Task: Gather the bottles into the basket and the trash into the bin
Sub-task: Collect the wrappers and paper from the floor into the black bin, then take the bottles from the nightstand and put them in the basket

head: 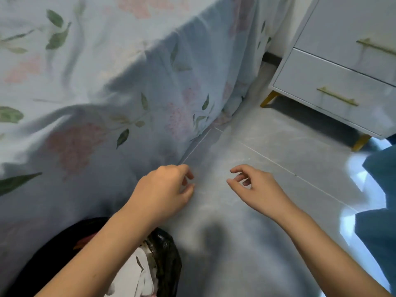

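Both hands hover over the grey tiled floor (267,151) holding nothing: the left hand (165,189) and the right hand (255,187) each have loosely curled fingers, the two hands a little apart. The black-bag-lined bin (165,258), with white crumpled trash in it, sits right under the left forearm, back toward the person, so the left hand is the nearer one. I can't see any bottles or a basket, so I'd guess they're out of shot.

Both hands, left hand (165,187) and right hand (259,189), hover empty above the floor (267,151).
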Available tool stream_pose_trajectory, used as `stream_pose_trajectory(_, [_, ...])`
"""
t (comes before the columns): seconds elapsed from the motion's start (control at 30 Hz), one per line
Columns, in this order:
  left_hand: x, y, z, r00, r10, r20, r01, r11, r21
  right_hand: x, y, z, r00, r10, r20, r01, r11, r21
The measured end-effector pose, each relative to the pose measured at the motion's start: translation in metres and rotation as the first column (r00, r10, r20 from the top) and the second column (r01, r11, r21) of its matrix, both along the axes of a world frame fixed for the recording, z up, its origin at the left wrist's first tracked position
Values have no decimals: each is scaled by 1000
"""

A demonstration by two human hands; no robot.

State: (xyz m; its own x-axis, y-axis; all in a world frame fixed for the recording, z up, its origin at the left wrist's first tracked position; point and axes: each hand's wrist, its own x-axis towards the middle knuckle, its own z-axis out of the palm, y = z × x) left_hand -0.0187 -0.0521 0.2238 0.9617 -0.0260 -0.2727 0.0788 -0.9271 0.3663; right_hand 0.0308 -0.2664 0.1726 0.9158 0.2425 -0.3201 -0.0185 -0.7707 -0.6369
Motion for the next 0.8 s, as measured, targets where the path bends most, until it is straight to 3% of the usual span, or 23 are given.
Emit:
stream_pose_trajectory(0.17, [-3, -15, 81, 991, -2, -136, -4, 999, -41, -10, -29, 97, 997, -20, -73, 14, 996, -86])
stream_pose_trajectory(0.57, [-1, -58, 380, 946, -88, -312, 50, 991, -126, -40, -75, 391, 949, -219, -227, 197, 974, -115])
stream_pose_trajectory(0.8, [46, -116, 499, 970, -113, -214, 72, 980, -187, -23, -105, 501, 915, -341, -216, 343, 939, -27])
